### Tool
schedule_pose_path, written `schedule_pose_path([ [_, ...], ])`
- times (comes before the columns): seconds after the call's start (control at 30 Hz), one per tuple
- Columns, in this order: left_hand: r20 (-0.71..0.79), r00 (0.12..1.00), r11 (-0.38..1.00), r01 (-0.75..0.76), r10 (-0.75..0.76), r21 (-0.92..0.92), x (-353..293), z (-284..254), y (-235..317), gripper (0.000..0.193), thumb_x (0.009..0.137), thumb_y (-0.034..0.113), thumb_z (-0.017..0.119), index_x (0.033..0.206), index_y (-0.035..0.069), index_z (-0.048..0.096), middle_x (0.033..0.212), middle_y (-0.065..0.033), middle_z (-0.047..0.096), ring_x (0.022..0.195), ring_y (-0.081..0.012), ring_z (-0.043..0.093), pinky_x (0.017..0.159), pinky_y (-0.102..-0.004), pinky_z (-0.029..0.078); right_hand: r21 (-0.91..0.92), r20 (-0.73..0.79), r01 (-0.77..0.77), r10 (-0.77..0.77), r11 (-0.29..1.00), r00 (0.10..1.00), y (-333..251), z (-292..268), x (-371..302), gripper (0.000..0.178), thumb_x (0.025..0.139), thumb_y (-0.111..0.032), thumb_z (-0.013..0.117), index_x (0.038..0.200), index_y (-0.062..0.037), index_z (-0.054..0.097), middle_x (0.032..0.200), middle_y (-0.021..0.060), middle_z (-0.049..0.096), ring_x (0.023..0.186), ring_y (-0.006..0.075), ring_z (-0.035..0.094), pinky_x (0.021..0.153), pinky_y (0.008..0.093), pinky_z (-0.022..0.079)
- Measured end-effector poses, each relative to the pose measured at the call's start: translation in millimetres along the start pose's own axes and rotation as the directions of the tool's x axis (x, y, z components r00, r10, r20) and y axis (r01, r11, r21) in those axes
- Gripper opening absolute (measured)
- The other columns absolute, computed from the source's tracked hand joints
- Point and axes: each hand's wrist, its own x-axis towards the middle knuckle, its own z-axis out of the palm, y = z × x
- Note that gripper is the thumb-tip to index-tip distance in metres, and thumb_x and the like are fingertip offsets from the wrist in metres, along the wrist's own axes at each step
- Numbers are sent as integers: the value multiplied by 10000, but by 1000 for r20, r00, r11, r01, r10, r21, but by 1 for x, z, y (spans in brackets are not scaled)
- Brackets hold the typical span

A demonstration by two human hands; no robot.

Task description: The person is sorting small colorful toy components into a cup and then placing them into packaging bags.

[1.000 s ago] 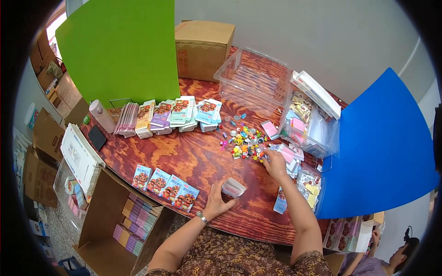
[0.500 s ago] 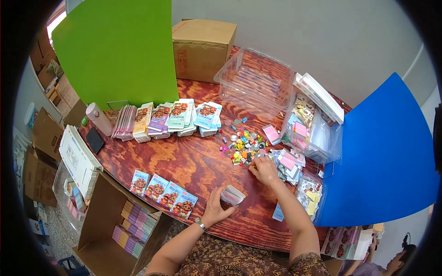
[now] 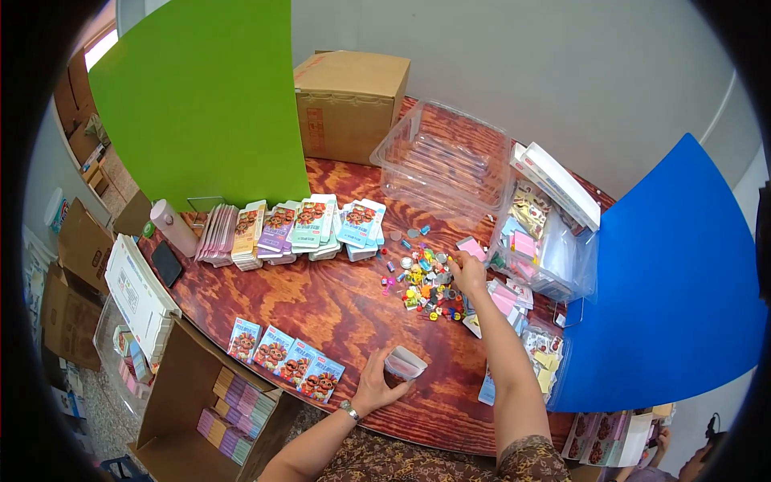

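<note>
My left hand (image 3: 376,386) is closed around a small open carton (image 3: 406,363), which stands near the table's front edge with its mouth upward. At the right edge of a heap of tiny colourful trinkets (image 3: 424,283), the fingers of my right hand (image 3: 471,277) are drawn together. What they hold, if anything, is too small to make out. Just beyond that hand lies a pink-topped pad (image 3: 471,247). Under my right forearm is a loose pile of pink and white cards (image 3: 504,297), partly covered. Left of my left hand, several light-blue printed boxes (image 3: 294,361) lean in a row.
Stacks of flat printed cartons (image 3: 313,225) line the far left, beside a pink bottle (image 3: 174,229) and a phone (image 3: 166,263). An empty clear tub (image 3: 442,161), a filled clear tub (image 3: 554,257) and a cardboard box (image 3: 353,104) stand behind. Green (image 3: 201,96) and blue (image 3: 683,281) panels flank the table.
My right hand has moved away from me, from the near side of the trinket heap to its far right edge. My left hand stays on the carton. The view has tilted slightly.
</note>
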Motion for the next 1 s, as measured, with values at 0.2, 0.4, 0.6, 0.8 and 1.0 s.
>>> schedule_pose_path([
  [0.2,-2,1000,1000,27,-27,-13,-1,-1,3,812,720,266,856,1364,6,435,1216,-236,569,1123,-418,569,983,-481,471,-151,184,-133,160,980,970,-7,5,23,365,856,-118,635,1220,-147,637,1076,222,664,1024,387,651,886,489,526],
  [0.4,-5,1000,1000,-18,18,18,-2,2,-1,834,703,272,872,1361,1,437,1230,-235,566,1139,-409,577,1000,-473,465,24,66,132,-134,991,989,8,19,39,299,818,-163,709,1116,-143,709,1039,232,656,995,395,629,891,466,504],
  [0.6,-2,1000,999,-28,28,41,5,-3,0,852,692,263,885,1364,0,434,1232,-240,557,1141,-399,584,957,-443,496,-28,209,42,-35,999,977,-5,31,47,311,751,-197,780,995,-54,650,1014,225,652,993,400,638,859,479,514],
  [0.8,-1,1000,1000,-22,22,11,1,-4,2,866,698,247,878,1387,-8,418,1276,-227,538,1189,-382,561,992,-434,476,1,200,-40,38,999,979,-8,29,50,360,735,-247,793,1002,-45,660,1070,224,689,1036,374,658,866,447,526],
  [1.0,27,1000,1000,-5,4,22,-9,-1,3,887,708,265,867,1410,-7,397,1315,-219,525,1190,-371,558,995,-433,470,-42,233,-40,49,998,971,11,35,46,365,688,-312,846,894,-52,693,935,174,721,914,320,693,838,407,539],
])
